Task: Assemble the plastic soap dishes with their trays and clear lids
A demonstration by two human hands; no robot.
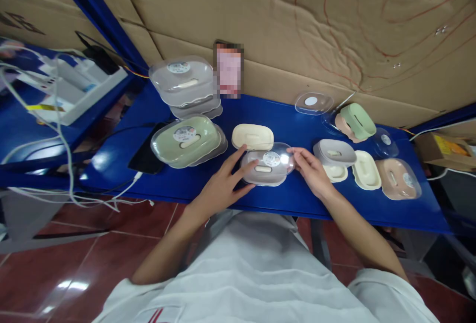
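In front of me on the blue table is a grey soap box [263, 177] with a clear domed lid [280, 157] carrying a round label. My left hand [221, 182] grips its left side, fingers spread over the lid and the thumb low at the near edge. The fingers of my right hand [310, 169] pinch the right edge of the lid. Whether the lid sits fully down on the box I cannot tell. Just behind it lies a cream soap tray [253, 134].
At left stand lidded grey soap boxes [182, 82], a lidded green one [186, 139] and a black phone [147, 152]. On the right are a grey box [334, 152], a cream tray [366, 170], a lidded pink box [397, 179], stacked green box [357, 121] and a loose clear lid [314, 103]. Cardboard [260, 26] rises behind.
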